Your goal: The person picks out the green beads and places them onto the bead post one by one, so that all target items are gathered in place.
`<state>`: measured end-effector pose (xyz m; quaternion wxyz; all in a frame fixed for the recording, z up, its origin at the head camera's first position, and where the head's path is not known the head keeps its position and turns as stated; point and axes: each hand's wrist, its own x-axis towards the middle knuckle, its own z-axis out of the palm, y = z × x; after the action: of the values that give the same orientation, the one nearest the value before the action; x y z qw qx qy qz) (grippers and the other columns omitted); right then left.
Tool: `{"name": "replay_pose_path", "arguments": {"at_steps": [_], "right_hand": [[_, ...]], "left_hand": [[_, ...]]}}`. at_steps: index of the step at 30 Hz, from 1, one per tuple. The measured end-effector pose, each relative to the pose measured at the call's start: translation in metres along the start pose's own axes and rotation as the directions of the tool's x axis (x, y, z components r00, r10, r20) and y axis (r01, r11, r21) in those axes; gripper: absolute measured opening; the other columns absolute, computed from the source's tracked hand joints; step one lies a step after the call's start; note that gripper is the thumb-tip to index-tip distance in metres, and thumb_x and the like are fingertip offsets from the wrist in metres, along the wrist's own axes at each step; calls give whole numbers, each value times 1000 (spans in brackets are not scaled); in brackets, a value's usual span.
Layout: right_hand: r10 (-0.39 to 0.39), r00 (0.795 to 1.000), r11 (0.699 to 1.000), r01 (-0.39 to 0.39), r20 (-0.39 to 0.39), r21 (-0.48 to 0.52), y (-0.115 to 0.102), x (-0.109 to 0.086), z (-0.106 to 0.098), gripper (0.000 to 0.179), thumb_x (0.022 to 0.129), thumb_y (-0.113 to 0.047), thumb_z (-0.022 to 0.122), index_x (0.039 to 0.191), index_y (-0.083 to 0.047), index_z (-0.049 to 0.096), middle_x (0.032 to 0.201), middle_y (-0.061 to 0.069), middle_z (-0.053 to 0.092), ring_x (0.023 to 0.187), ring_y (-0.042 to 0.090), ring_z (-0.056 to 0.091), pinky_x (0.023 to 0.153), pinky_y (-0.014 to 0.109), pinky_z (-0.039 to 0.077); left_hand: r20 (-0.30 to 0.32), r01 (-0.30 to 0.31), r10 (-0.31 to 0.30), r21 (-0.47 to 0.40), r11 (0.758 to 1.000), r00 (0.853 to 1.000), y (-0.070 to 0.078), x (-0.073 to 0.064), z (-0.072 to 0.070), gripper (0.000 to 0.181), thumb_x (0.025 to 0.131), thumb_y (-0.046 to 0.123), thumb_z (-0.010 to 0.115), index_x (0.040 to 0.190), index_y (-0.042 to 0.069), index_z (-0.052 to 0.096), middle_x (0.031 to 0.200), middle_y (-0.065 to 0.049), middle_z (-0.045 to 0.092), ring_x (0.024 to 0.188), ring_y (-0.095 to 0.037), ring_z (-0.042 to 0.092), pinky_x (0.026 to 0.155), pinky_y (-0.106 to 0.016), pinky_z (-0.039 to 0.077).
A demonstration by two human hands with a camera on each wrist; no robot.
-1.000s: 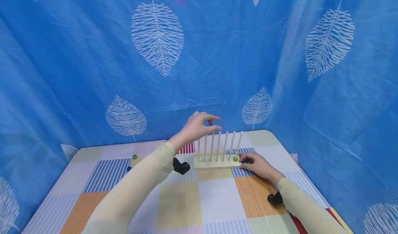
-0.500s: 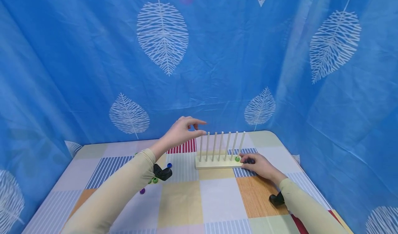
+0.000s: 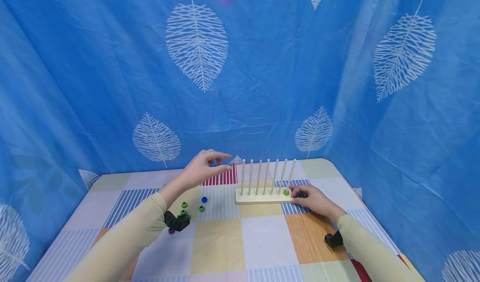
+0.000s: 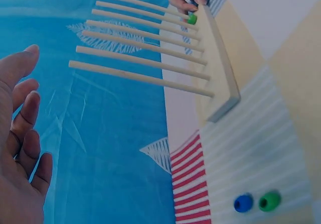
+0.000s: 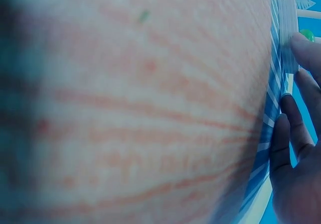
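Observation:
A pale wooden peg stand [image 3: 262, 196] with several upright pegs stands on the table. One green bead [image 3: 286, 193] sits at the foot of its rightmost peg. My right hand [image 3: 311, 198] holds the stand's right end between thumb and fingers; the right wrist view shows the thumb against the wooden base [image 5: 288, 28]. Left of the pegs, my left hand [image 3: 202, 168] is raised above the table, its thumb and fingers apart and nothing between them. Below it lie loose beads: a blue bead [image 3: 204, 199], several green ones such as this green bead [image 3: 201, 208], and a purple bead [image 3: 171, 231].
A patchwork-patterned cloth [image 3: 217, 244] covers the table. Blue curtain [image 3: 247, 86] with white leaf prints hangs along the back and sides. A black wrist device [image 3: 178, 221] on the left forearm partly hides the bead group.
My left hand has moved left and down, away from above the pegs, uncovering more loose beads. My right hand stays at the stand's end. The view has shifted slightly.

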<state>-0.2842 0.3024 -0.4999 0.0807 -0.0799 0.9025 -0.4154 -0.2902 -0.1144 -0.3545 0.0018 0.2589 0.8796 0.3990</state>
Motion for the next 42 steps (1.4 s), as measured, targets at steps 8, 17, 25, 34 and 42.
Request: {"name": "replay_pose_path", "arguments": {"at_steps": [8, 17, 25, 34, 42], "right_hand": [[-3, 1000, 1000, 3, -6, 1, -2, -1, -2, 12, 95, -28, 75, 98, -17, 69, 150, 9, 54, 146, 43, 33, 115, 66, 18], [-32, 999, 999, 32, 12, 4, 2, 2, -1, 10, 96, -28, 75, 98, -19, 70, 151, 8, 53, 145, 42, 35, 115, 65, 20], [-31, 999, 999, 31, 24, 11, 6, 6, 6, 9, 95, -28, 75, 97, -21, 70, 150, 6, 54, 146, 41, 35, 116, 64, 21], [-38, 999, 999, 38, 10, 12, 6, 3, 6, 10, 95, -28, 76, 96, -21, 70, 149, 5, 55, 145, 40, 36, 115, 64, 21], [-47, 999, 999, 47, 5, 4, 9, 3, 1, 8, 95, -28, 76, 97, -23, 70, 149, 4, 55, 145, 40, 37, 115, 64, 22]], "left_hand": [[-36, 26, -25, 17, 1000, 999, -15, -25, -8, 41, 95, 45, 73, 132, 27, 71, 98, 5, 61, 96, -21, 47, 78, -42, 42], [-83, 71, -66, 62, 996, 994, -37, -51, -25, 39, 98, 44, 70, 133, 27, 70, 102, 3, 62, 94, -23, 47, 75, -42, 41], [-123, 108, -98, 77, 991, 987, -55, -68, -36, 39, 99, 43, 69, 131, 22, 72, 102, 0, 62, 91, -24, 47, 72, -41, 41], [-146, 191, -179, 68, 979, 973, -76, -87, -51, 47, 99, 47, 66, 136, 20, 68, 114, -5, 62, 102, -26, 51, 75, -41, 48], [-170, 245, -232, 60, 968, 958, -96, -100, -71, 55, 101, 48, 63, 143, 13, 61, 121, -11, 59, 106, -29, 52, 76, -39, 51]]}}
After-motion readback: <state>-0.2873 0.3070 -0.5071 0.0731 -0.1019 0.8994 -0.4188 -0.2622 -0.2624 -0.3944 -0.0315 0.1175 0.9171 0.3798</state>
